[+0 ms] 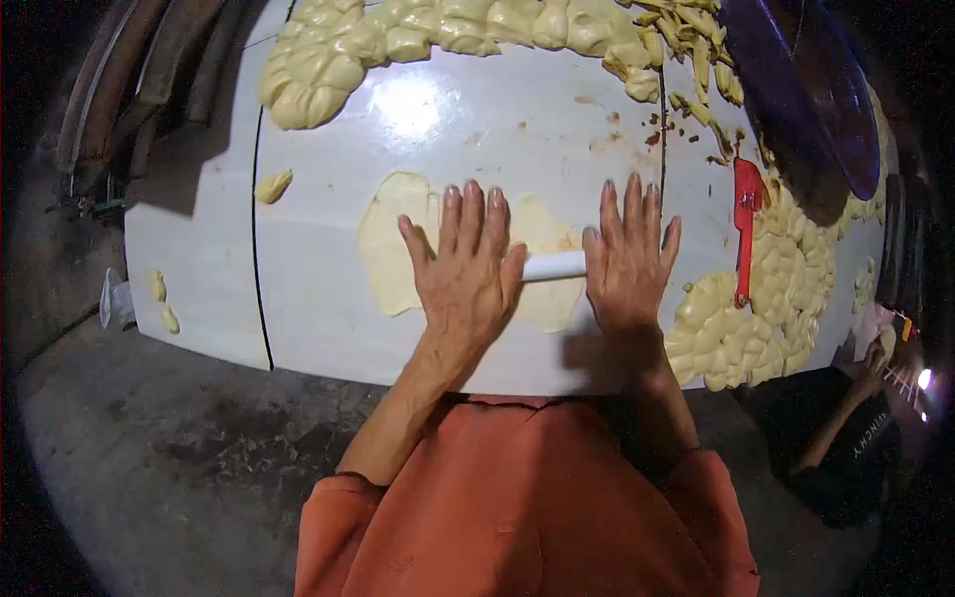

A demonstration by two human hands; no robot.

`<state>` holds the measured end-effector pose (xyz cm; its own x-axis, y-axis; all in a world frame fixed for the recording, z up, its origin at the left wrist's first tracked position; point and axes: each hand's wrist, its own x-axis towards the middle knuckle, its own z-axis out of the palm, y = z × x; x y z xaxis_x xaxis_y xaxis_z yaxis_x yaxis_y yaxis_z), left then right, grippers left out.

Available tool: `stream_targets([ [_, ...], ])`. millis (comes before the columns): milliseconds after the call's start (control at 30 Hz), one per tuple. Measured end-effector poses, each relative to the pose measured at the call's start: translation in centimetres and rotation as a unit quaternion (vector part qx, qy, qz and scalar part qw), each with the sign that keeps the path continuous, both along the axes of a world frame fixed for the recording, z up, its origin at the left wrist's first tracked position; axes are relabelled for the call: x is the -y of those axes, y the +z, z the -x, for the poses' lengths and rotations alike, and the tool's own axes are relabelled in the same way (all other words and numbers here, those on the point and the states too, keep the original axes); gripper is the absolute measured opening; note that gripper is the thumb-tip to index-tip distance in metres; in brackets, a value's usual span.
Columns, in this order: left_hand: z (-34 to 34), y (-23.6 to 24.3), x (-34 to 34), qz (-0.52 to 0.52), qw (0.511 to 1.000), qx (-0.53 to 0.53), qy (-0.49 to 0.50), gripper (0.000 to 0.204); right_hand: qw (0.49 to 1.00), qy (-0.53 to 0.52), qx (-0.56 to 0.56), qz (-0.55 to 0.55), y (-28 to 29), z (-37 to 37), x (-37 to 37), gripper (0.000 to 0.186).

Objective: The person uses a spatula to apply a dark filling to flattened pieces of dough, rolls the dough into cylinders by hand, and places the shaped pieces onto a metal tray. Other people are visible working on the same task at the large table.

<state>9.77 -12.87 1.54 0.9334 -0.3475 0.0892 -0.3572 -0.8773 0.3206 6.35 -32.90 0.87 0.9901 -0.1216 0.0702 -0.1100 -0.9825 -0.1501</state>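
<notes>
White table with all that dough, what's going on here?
A person's left hand and right hand lie spread over a white rolling pin, which rests across flattened dough on the table. Dough lumps line the far edge; more lie at right, by a red tool.

This is looking like a small food workshop rather than a home kitchen. A broad white table (308,284) is filling the middle, its top showing dark seams and brown stains. Dough lumps (316,78) are crowding its far edge, and more (741,333) are massing on the right, far beyond a household's batch. A white pin (552,266) is resting on a rolled sheet (393,249). Underneath, a rough, stained floor (189,458) is spreading into shadow, and another person (841,448) in dark clothing is keeping near the right corner.
</notes>
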Motion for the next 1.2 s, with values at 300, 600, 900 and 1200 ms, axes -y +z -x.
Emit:
stream_targets([
  [300, -8.2, -1.1, 1.9, 0.020, 0.999, 0.016, 0.027, 0.059, 0.995, -0.064, -0.018, 0.076, -0.8, -7.9, 0.8, 0.060],
  [600, -15.0, -1.6, 4.5, 0.028, 0.988, 0.152, 0.018, 0.053, 0.987, -0.072, 0.126, 0.076, -1.1, -14.7, 4.1, 0.059],
  [900, -12.2, 0.0, -0.5, 0.116, 0.982, 0.150, -0.021, 0.045, 0.967, 0.222, 0.050, -0.110, 0.9, -7.2, 4.1, 0.043],
  [1200, -3.3, 0.0, -0.6, 0.007, 0.983, -0.027, -0.183, 0.074, 0.967, 0.235, 0.087, -0.047, 2.1, -4.1, 0.1, 0.051],
])
